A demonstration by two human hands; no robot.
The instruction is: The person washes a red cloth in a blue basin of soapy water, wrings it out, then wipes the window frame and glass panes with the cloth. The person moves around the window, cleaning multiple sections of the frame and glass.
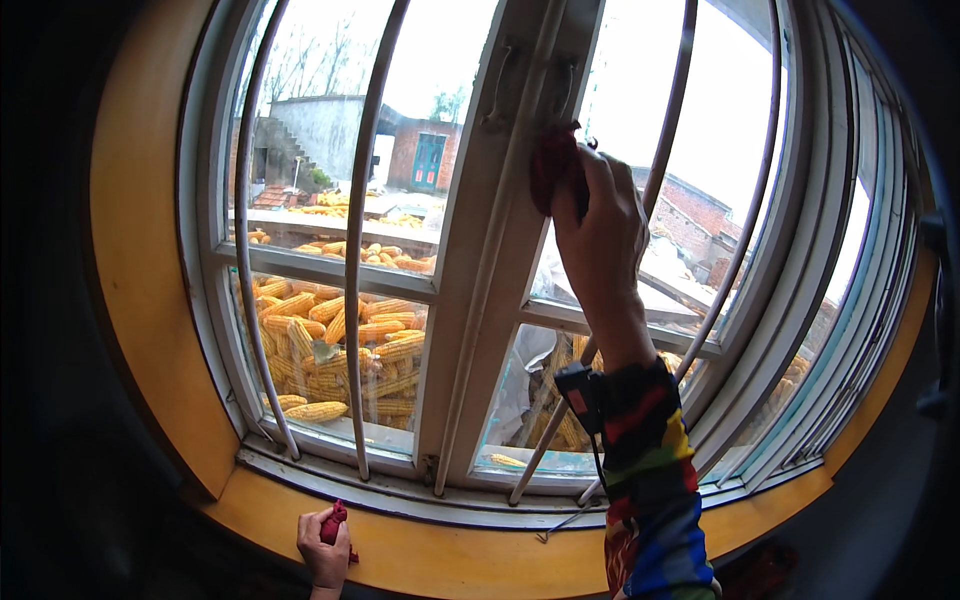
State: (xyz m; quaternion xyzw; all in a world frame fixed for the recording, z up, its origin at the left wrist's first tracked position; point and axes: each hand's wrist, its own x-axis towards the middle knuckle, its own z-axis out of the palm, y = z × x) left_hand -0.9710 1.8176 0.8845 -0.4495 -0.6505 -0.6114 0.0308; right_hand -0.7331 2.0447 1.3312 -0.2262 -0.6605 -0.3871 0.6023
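My right hand (pixel 600 217) is raised to the window, pressing a dark red cloth (pixel 555 169) against the white wooden frame (pixel 517 247) of the right casement. The cloth sits just below a metal pull handle (pixel 561 88), beside a vertical security bar. Low on the left, my left hand (pixel 322 551) grips another dark red cloth (pixel 334 525), bunched up, over the yellow wooden sill (pixel 450 559). A black device (pixel 577 394) is strapped at my right wrist, above a multicoloured sleeve (pixel 652 487).
Several metal bars (pixel 363 247) stand upright in front of the glass panes. A thin metal hook (pixel 562 525) lies on the sill's inner edge. Outside are heaped corn cobs (pixel 337 330) and a brick building (pixel 442 157). Sliding window tracks (pixel 862 360) run along the right.
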